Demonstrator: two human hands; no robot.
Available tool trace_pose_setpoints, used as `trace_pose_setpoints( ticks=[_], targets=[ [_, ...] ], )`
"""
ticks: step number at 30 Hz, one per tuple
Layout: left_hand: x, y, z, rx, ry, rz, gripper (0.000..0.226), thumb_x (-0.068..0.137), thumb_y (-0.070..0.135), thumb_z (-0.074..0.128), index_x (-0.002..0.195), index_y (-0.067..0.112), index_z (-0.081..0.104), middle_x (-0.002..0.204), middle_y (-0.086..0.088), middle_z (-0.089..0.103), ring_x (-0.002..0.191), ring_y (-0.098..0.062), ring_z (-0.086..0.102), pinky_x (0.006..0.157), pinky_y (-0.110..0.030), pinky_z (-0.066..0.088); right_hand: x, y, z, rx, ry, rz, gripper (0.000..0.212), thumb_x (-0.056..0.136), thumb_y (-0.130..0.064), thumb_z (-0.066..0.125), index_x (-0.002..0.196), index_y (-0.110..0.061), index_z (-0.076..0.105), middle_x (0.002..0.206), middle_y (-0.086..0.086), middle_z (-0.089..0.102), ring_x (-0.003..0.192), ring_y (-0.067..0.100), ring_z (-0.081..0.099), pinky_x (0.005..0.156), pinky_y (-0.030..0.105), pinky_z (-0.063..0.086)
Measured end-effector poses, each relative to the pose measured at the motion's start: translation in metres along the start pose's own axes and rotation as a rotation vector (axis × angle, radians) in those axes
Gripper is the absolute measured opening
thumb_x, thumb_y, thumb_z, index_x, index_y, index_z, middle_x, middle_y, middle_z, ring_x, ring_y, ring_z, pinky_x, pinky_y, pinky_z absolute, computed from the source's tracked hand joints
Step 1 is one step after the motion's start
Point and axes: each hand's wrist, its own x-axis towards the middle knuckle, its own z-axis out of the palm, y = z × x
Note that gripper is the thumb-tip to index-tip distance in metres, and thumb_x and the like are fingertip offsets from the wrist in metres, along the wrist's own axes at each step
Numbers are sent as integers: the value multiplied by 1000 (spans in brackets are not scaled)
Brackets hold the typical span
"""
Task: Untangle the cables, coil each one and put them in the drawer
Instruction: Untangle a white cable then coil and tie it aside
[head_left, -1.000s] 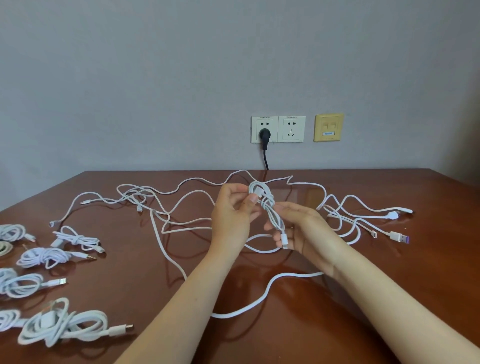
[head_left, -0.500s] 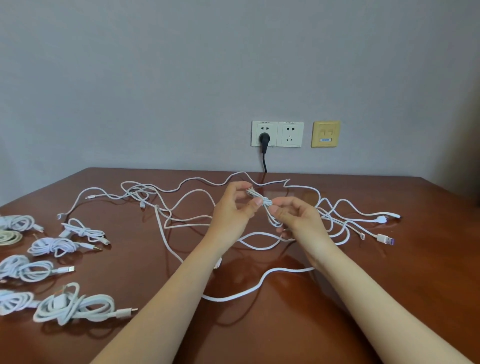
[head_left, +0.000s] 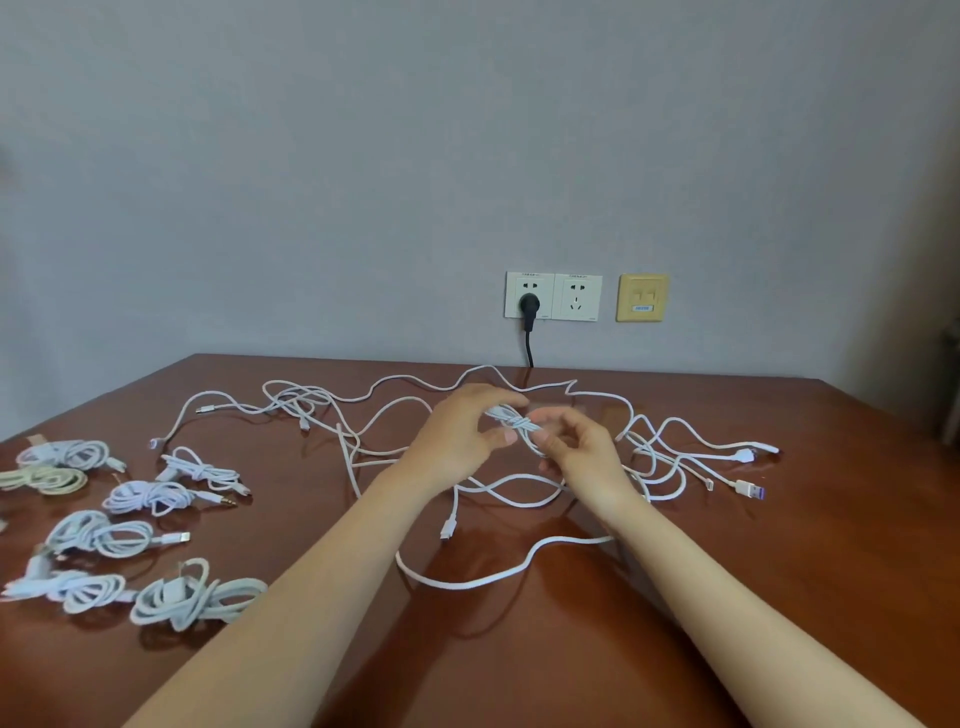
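Note:
A small white cable bundle (head_left: 511, 418) hangs between my two hands above the middle of the brown table (head_left: 779, 597). My left hand (head_left: 457, 441) grips its left end with curled fingers and thumb. My right hand (head_left: 576, 447) pinches its right end. Loose tangled white cables (head_left: 374, 415) spread over the table behind and under the hands, with one long loop (head_left: 467, 582) running toward me and plug ends (head_left: 748, 488) at the right. Several coiled white cables (head_left: 192, 597) lie in rows at the left. No drawer is in view.
A double wall socket (head_left: 553, 296) with a black plug (head_left: 529, 306) and cord sits on the grey wall behind the table, beside a yellow wall plate (head_left: 642, 298). The table's far edge runs along the wall; its left edge slants past the coiled cables.
The bundle has gone from upright to lying sideways and lower between the hands. My hands moved away from me, toward the table's middle, and the loose plug end now hangs below.

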Motion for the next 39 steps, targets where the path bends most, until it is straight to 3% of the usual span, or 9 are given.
trace_pose_setpoints(
  ticks=[4,9,15,18,21,26,33,36,39],
  targets=[
    [-2,-3,-18,147,-78,34,41,86,9,63,124,22,58,124,0,49,116,-11,45,83,-7,22,5,-5,9,-53,2,-25,21,92,1,50,92,-18,60,69,-2,51,44,0,49,50,15,42],
    [-6,-11,-44,230,-56,9,32,88,13,61,119,19,61,120,-6,55,108,-17,51,85,-18,31,5,-20,33,-88,-66,-91,17,92,0,51,95,-15,59,66,-4,51,43,-2,48,55,18,42],
    [-22,-27,-82,291,-92,-43,27,87,16,64,114,18,64,112,-1,59,103,-15,52,75,-16,28,7,-28,70,-81,-148,-90,18,90,-1,54,89,-18,61,68,0,52,51,7,49,54,19,41],
    [-31,-37,-100,313,-168,-123,27,86,18,65,113,21,64,112,5,60,99,-8,49,80,-17,31,5,-27,91,-104,-188,-71,25,88,-2,56,80,-26,60,69,1,53,52,9,50,59,25,42],
    [-38,-48,-117,334,-227,-186,25,85,20,67,110,21,65,111,3,62,103,-10,52,84,-20,34,1,-28,109,-57,-268,-17,25,89,1,54,79,-22,58,69,0,50,48,4,51,48,16,42],
    [-50,-59,-139,326,-320,-279,19,83,13,69,96,25,63,103,2,67,102,-15,60,94,-29,45,-5,-35,130,-62,-347,-8,16,89,4,53,94,-11,58,74,-1,50,57,12,56,54,16,50],
    [-61,-47,-169,342,-214,-317,21,82,14,69,102,21,66,99,7,63,96,-12,57,85,-23,39,-8,-48,152,12,-301,-86,20,84,5,58,80,-15,60,73,2,58,49,6,58,52,19,51],
    [-68,-49,-175,349,-346,-390,22,82,11,70,102,19,65,100,2,66,96,-16,61,82,-22,44,-14,-50,157,-4,-388,-45,23,83,3,62,75,-19,59,71,1,59,54,11,61,51,19,50],
    [-76,-58,-175,403,-506,-458,25,80,13,71,103,22,65,105,3,66,96,-14,62,81,-20,46,-21,-45,160,-253,-483,-62,19,79,-2,68,76,-20,60,68,-4,60,58,6,58,57,17,47]
  ],
)
